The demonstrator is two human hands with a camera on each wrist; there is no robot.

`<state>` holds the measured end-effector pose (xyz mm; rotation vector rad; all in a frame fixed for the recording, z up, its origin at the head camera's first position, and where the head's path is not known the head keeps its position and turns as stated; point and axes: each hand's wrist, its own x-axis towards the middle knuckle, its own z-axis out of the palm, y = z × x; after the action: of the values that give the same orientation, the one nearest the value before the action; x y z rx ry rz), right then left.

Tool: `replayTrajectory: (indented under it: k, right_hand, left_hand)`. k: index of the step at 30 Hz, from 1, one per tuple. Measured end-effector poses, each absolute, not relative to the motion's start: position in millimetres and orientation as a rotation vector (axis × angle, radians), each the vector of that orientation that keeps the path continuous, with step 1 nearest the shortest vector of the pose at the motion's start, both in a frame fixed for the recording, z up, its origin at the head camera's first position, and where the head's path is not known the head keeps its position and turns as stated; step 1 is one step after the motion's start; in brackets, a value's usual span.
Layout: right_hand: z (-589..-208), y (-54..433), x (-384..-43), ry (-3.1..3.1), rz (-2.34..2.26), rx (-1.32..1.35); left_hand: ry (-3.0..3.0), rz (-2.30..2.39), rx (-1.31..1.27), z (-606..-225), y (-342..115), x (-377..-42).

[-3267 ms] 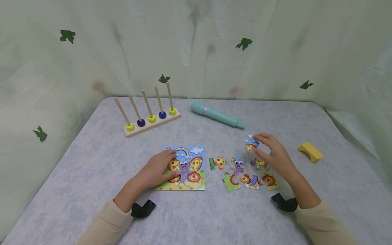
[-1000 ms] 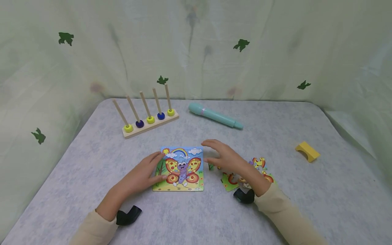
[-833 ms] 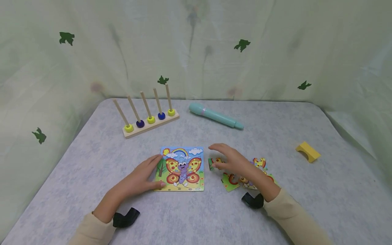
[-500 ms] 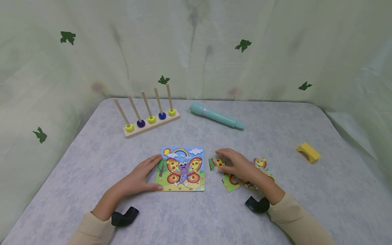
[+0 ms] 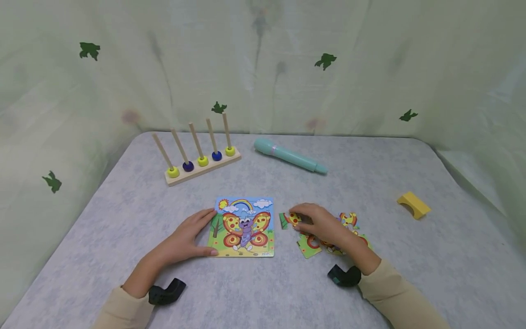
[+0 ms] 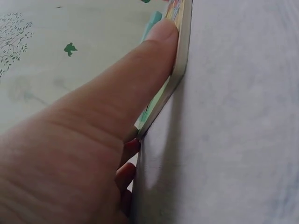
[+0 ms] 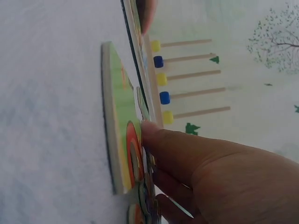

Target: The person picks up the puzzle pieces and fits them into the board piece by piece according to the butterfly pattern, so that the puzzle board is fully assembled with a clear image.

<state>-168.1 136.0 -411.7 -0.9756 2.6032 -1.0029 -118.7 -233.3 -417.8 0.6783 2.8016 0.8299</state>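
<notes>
- Green-and-red puzzle piece (image 5: 289,220), pinched by the right hand (image 5: 324,226) mid-tabletop (image 5: 255,292); a rim-only hold could let it slip.
- Loose pieces (image 5: 309,248) beside it stand in the way; a low palm could drag them.
- Left hand (image 5: 186,238), spread against the board (image 5: 246,228).
- Peg stand (image 5: 204,171) toward the far-left corner; teal microphone (image 5: 291,157), far edge; yellow block (image 5: 415,204), right edge.

Since 3.3 s ago, I've seen the bare left hand (image 5: 185,237) slide off the square, thick-edged, multicoloured butterfly board (image 5: 246,228) to its left edge, uncovering its left part. The bare right hand (image 5: 324,225) has lost its sky-blue puzzle piece, reached that board's right edge 1 s ago, then dropped back nearer, now pinching the flat green, red and yellow puzzle piece (image 5: 292,219).
</notes>
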Motion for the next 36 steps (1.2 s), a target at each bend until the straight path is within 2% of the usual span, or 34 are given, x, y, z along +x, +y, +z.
replayTrajectory:
  k: [6,11,21,29,36]
  right_hand:
    - [-407.9,134.0,-165.4,2.624,-0.989,-0.940]
    - [-396.6,125.9,-159.8,2.679,-1.047,-1.021]
    - [-376.7,78.3,-146.2,2.674,-1.082,-1.144]
    - [-387.6,32.6,-146.8,2.646,-1.041,-1.165]
    - [-407.0,13.0,-154.6,2.662,-0.989,-1.144]
  left_hand:
    - [2.829,0.807,0.676,-418.6,-231.6,-117.6]
    - [2.861,0.737,0.694,-418.1,-226.1,-118.4]
    - [2.872,0.638,0.716,-410.5,-214.3,-121.2]
    - [2.888,0.636,0.733,-411.7,-213.5,-120.9]
    - [2.917,0.666,0.768,-420.0,-214.0,-120.9]
